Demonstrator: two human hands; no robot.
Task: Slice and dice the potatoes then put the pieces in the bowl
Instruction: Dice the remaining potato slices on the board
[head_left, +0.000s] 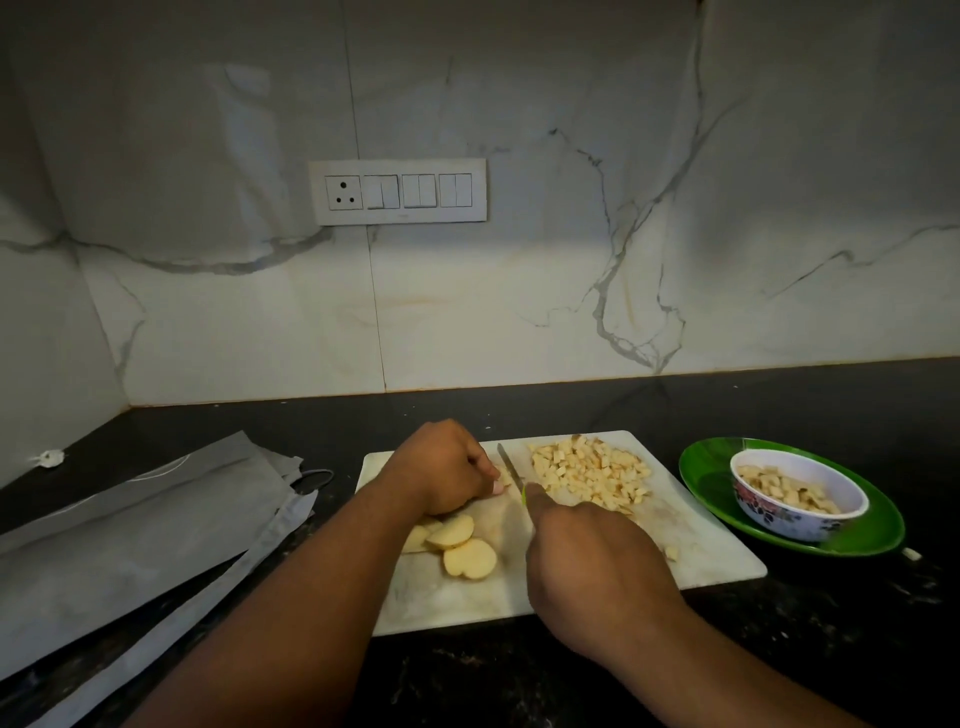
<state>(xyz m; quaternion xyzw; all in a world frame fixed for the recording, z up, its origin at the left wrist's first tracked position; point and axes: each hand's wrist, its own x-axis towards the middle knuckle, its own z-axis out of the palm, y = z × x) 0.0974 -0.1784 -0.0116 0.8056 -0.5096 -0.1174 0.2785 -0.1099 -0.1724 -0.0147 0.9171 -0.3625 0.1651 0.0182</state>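
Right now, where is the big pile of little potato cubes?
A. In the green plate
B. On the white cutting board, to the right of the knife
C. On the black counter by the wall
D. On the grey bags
B. The diced potato pile lies on the white cutting board, just right of the knife that the right hand holds; only a smaller batch sits in the bowl.

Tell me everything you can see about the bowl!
The bowl is small and round, white inside, with a flower pattern on its outer wall. It stands upright on a green plate, right of the cutting board, on the dark counter. Pale diced potato pieces lie inside, partly filling it. Neither hand touches it.
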